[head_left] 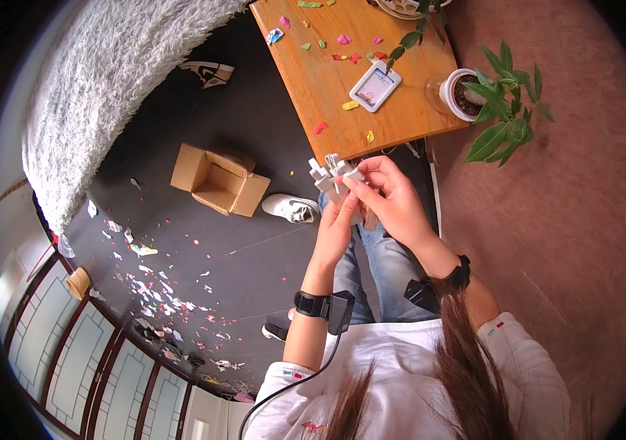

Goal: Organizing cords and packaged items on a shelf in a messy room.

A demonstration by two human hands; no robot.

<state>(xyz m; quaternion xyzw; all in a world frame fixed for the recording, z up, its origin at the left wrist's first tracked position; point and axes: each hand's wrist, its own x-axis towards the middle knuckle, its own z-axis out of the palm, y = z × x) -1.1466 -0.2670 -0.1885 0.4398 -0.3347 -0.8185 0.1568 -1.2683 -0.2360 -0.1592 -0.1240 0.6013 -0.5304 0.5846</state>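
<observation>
In front of my lap, just off the near edge of the wooden table (371,137), both my hands are together around a cluster of small white plastic pieces (332,192). The pieces look like plugs or adapters with a looped white cord; their exact kind is not clear. My left hand (338,224) is closed around the cluster from below, its thumb along the near side. My right hand (399,205) pinches a white piece at the right side of the cluster, its fingers curled. My palms and the cluster's lower part are hidden.
On the table lie colourful paper scraps (343,39) and a white-framed card holder (376,86). A potted plant (462,95) stands at its right edge. On the dark floor are an open cardboard box (222,183), a sneaker (211,73) and scattered litter (159,293). A shaggy white cover (107,88) hangs left.
</observation>
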